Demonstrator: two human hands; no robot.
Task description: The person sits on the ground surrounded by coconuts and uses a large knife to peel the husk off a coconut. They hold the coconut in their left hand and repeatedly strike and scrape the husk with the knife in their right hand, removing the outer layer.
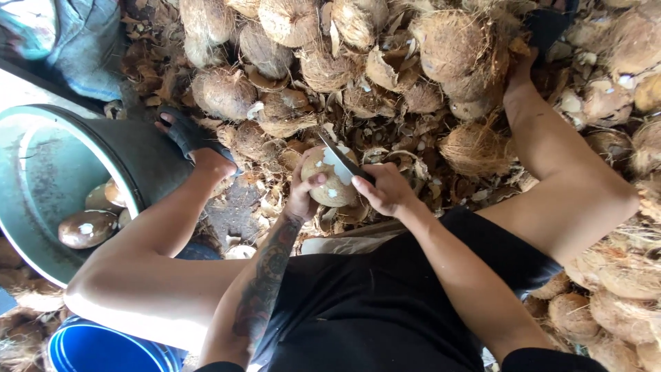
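1. Two bare hands work together between the person's knees: the left hand [301,196] is closed around a round, pale brown peeled coconut with white cut patches [329,180], with the thumb on its front face and the fingers behind it.
2. At the other side of this grip, the right hand [387,189] is clamped on the handle of a short dark-bladed knife [339,157]. The blade lies flat against the top of the coconut, and its tip points away from the body.
3. Just beyond the held coconut begins a big heap of brown hairy unpeeled coconuts and loose husk pieces [358,62], which also continues past the right-hand side of the grip.
4. Further from the left hand, beyond the left knee, a large grey-green round metal tub [41,172] holds a few smooth brown peeled coconuts [86,229]. Below the tub, a blue plastic bucket [103,348] shows only its rim.
5. Risks, as I judge them: the left thumb is very near the blade, so a slip on the smooth round shell could bring the edge onto the fingers. The coconut is supported only by one hand, so a hard stroke may turn it or push it out of the grip into the husk pieces below.
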